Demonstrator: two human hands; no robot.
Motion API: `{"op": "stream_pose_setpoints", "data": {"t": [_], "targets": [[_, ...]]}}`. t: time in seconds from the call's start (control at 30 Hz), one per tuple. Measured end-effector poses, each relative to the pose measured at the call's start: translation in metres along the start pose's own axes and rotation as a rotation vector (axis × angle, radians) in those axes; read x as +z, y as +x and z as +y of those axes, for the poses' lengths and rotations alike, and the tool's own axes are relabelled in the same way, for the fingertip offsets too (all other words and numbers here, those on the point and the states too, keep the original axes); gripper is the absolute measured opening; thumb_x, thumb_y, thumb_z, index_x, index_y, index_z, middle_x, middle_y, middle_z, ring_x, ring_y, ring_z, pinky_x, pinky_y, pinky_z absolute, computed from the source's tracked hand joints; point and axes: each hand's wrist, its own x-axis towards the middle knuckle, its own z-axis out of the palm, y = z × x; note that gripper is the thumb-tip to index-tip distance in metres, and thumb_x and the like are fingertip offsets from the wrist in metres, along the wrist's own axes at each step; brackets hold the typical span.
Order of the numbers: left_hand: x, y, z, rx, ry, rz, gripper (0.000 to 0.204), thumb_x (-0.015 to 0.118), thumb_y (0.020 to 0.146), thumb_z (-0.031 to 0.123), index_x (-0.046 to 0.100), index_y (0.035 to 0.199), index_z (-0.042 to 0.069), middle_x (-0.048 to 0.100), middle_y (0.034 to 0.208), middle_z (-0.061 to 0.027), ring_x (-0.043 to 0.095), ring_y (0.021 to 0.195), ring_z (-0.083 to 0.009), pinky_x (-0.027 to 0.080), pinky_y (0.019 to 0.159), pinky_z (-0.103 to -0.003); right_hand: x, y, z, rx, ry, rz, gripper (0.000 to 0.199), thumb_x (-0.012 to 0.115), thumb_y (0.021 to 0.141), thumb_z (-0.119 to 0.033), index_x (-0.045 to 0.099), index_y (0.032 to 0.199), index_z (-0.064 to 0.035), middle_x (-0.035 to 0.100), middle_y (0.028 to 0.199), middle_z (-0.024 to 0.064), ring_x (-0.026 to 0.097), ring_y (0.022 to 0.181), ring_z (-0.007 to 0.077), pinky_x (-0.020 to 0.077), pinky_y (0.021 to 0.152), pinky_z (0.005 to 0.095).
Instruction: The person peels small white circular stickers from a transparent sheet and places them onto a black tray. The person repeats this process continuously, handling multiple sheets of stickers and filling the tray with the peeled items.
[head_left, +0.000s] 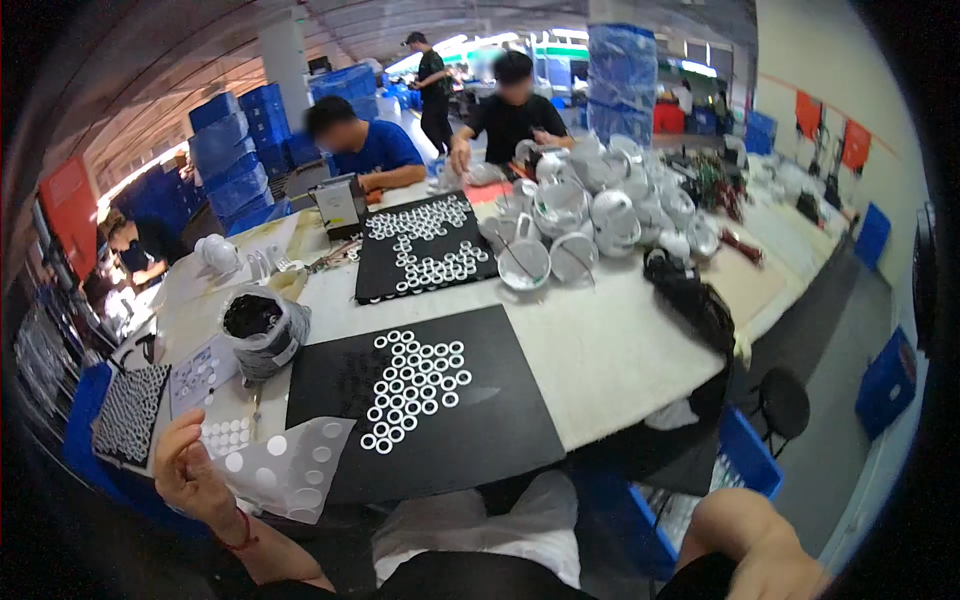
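Note:
My left hand (pixel 197 482) is at the lower left, fingers curled, gripping the left edge of a translucent sheet of round white stickers (pixel 308 456). The sheet bows out to the right, over the near left corner of a black mat (pixel 500 400). Many white rings (pixel 408 388) lie grouped on that mat. At the lower right, my right hand (pixel 755 535) is bent down at the wrist beside a blue crate (pixel 750 460); its fingers are hidden.
A bag-lined tub (pixel 262 335) of dark pieces stands left of the mat. Another ring-covered black mat (pixel 385 268) lies beyond. White round housings (pixel 575 215) are heaped at the back right. Two people (pixel 375 150) (pixel 515 115) sit across the table. A stool (pixel 783 402) stands right.

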Motion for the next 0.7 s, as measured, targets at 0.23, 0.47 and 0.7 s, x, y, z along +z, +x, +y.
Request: {"op": "stream_pose_setpoints", "data": {"t": [0.23, 0.47, 0.7], "targets": [[-0.035, -0.015, -0.029, -0.033, 0.018, 0.031, 0.018, 0.053, 0.092, 0.013, 0.058, 0.096, -0.003, 0.064, 0.099, -0.0199, 0.061, 0.09, -0.0269, 0.046, 0.081, -0.036, -0.015, 0.018, 0.046, 0.165, -0.106, 0.239, 0.016, 0.054, 0.095, -0.02, 0.065, 0.09, -0.0096, 0.057, 0.072, 0.0058, 0.052, 0.065, 0.0208, 0.0468, 0.063, 0.0357], [-0.008, -0.015, -0.019, -0.006, -0.022, 0.194, 0.035, 0.061, 0.091, 0.025, 0.063, 0.105, -0.008, 0.068, 0.09, -0.0225, 0.066, 0.077, -0.0333, 0.055, 0.072, -0.037, 0.006, 0.087, 0.076, 0.043, 0.163, 0.521, 0.03, 0.046, 0.098, -0.027, 0.063, 0.091, -0.0028, 0.059, 0.079, 0.011, 0.055, 0.076, 0.0226, 0.0465, 0.072, 0.0359], [-0.044, -0.037, -0.053, -0.074, 0.12, 0.226, 0.032, 0.061, 0.091, 0.023, 0.065, 0.098, -0.008, 0.068, 0.089, -0.0212, 0.065, 0.076, -0.0304, 0.053, 0.069, -0.035, 0.07, 0.093, 0.145, 0.526, 0.801, -0.047, 0.046, 0.035, 0.102, -0.034, 0.06, 0.102, 0.0056, 0.062, 0.091, 0.0189, 0.058, 0.087, 0.0254, 0.0455, 0.079, 0.0353]]}}
